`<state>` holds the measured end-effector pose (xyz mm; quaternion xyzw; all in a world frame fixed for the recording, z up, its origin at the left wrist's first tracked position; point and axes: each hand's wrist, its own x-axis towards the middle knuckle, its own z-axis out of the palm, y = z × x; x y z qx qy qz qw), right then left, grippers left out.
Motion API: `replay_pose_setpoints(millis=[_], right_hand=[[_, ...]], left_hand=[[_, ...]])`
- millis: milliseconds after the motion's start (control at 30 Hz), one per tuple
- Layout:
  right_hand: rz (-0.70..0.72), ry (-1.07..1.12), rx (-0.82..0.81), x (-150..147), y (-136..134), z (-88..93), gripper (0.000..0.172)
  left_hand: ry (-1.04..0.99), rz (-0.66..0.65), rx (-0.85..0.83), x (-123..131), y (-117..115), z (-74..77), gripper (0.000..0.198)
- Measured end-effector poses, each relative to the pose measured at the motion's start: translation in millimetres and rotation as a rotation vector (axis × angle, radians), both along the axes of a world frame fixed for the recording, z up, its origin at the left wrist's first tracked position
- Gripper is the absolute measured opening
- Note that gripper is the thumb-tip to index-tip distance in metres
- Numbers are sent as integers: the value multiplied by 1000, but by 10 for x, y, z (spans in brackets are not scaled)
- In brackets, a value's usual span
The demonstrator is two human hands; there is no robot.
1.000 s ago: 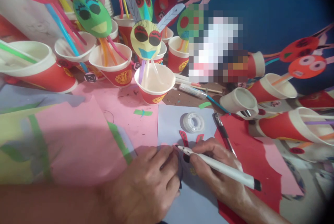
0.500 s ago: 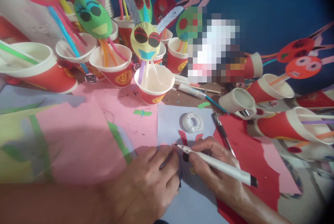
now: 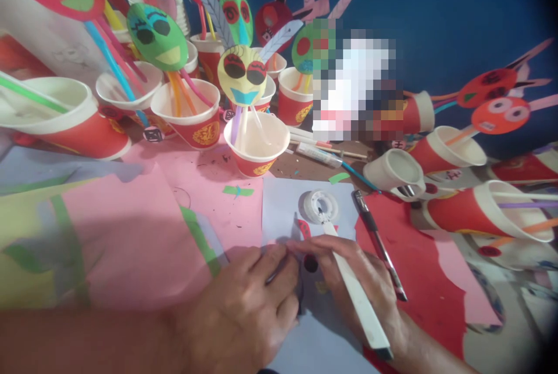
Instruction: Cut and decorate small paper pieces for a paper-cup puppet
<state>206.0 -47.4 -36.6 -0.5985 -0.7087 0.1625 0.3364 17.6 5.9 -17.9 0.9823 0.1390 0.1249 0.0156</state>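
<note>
My right hand (image 3: 366,287) has a white marker (image 3: 360,298) tucked between its fingers, tip pointing up toward a clear tape roll (image 3: 310,205). Its thumb and index finger reach to the fingertips of my left hand (image 3: 248,304). That left hand is closed, knuckles up, over blue-grey paper (image 3: 283,211); whatever is pinched in it is hidden. Between the hands show a small red cut-out strip (image 3: 304,229) and a dark oval (image 3: 310,263). A black pen (image 3: 370,220) lies just right of my right hand.
Red paper cups (image 3: 185,121) with paper faces on straws line the back, one with a yellow face (image 3: 242,78). A white cup (image 3: 394,171) lies tilted at right. Pink paper (image 3: 143,234) spreads left, red paper (image 3: 427,281) right. A blurred patch covers the back centre.
The marker has swung from pointing left to pointing up and away, its tip leaving my left fingers. My right fingertips have moved to meet the left hand, which stays put.
</note>
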Motion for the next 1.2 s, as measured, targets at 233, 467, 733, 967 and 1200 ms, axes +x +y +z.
replay_pose_setpoints(millis=[233, 467, 733, 967, 1200], right_hand=[[130, -146, 30, 56, -22, -4, 29], [129, -119, 26, 57, -3, 27, 27], [129, -109, 27, 40, 22, 27, 23], [184, -27, 186, 88, 76, 156, 37], [-51, -45, 123, 21, 63, 133, 5]], left_hand=[[-55, 70, -52, 12, -31, 35, 17], [-60, 69, -78, 4, -27, 34, 21], [-7, 36, -45, 19, -7, 45, 22], [22, 15, -45, -5, -3, 45, 22], [25, 8, -39, -13, -19, 52, 18]])
